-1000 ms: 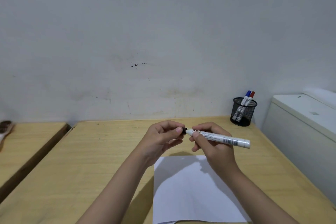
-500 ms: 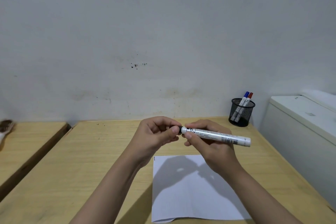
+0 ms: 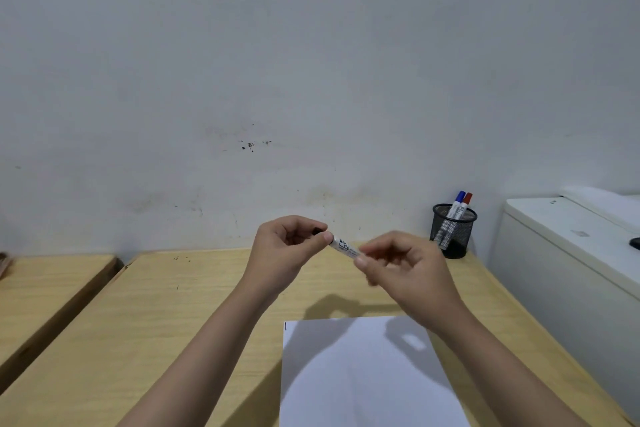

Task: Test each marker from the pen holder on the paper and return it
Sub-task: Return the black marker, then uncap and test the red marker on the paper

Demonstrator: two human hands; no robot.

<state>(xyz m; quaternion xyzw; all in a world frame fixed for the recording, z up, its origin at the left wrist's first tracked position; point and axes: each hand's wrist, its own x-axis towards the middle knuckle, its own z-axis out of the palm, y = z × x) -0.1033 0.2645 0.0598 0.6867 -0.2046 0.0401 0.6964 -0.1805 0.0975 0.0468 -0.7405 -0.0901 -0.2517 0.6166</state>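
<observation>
A white marker (image 3: pixel 344 247) with a black cap is held above the desk between both hands. My left hand (image 3: pixel 289 246) pinches the black cap end. My right hand (image 3: pixel 403 267) is closed around the barrel, which hides most of it. Below lies a white sheet of paper (image 3: pixel 363 374) with a short black mark near its top left corner. A black mesh pen holder (image 3: pixel 453 232) stands at the back right of the desk with a blue-capped marker (image 3: pixel 458 202) and a red-capped marker (image 3: pixel 465 204) in it.
The wooden desk (image 3: pixel 173 322) runs up to a white wall. A second wooden surface (image 3: pixel 45 284) lies left across a gap. A white cabinet-like unit (image 3: pixel 571 253) stands against the desk's right edge, with a dark object at its far right.
The capped marker has risen and tilted, its right end now hidden in my right hand, which slid along the barrel. The view has shifted, and the paper's black mark has come into sight.
</observation>
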